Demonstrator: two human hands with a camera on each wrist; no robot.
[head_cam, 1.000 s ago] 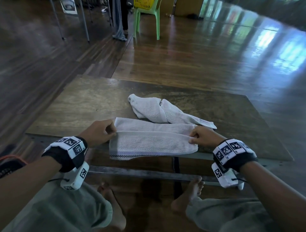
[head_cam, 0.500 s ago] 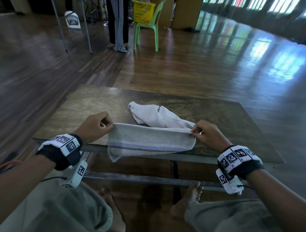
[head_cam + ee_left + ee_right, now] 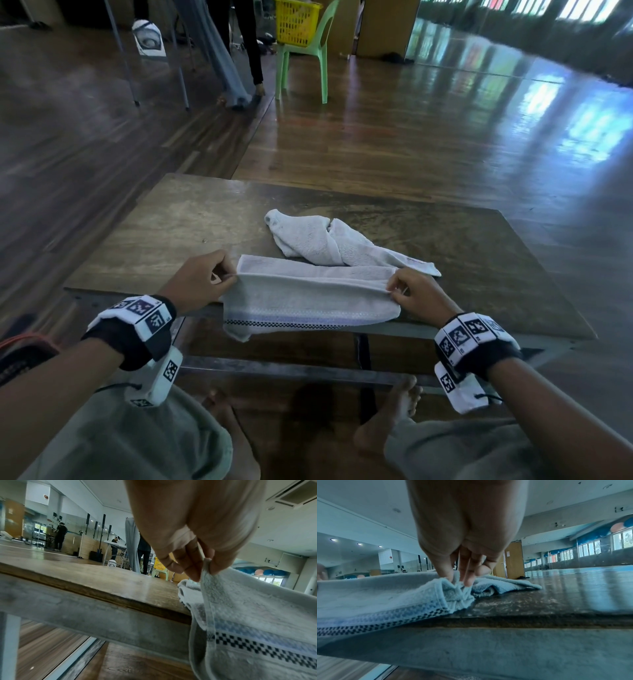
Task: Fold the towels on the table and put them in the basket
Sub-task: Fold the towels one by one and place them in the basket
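Observation:
A white towel (image 3: 308, 301) with a blue stripe and a black checked band lies stretched along the near edge of the wooden table (image 3: 178, 233), its lower part hanging over the edge. My left hand (image 3: 202, 284) pinches its left end (image 3: 206, 566), raised off the table. My right hand (image 3: 411, 293) pinches its right end (image 3: 453, 584). A second white towel (image 3: 329, 241) lies crumpled just behind it. The yellow basket (image 3: 296, 22) sits on a green chair (image 3: 303, 61) far across the floor.
A person's legs (image 3: 239, 51) stand beside the green chair. Metal stand legs (image 3: 178, 68) and a small white fan (image 3: 149, 37) are at the far left. My bare feet (image 3: 383, 421) are under the table. Polished wooden floor surrounds the table.
Both hands have lifted the towel's pinched edge and carried it a little farther onto the table, so more towel lies behind the fold. My head has tipped up, showing the basket.

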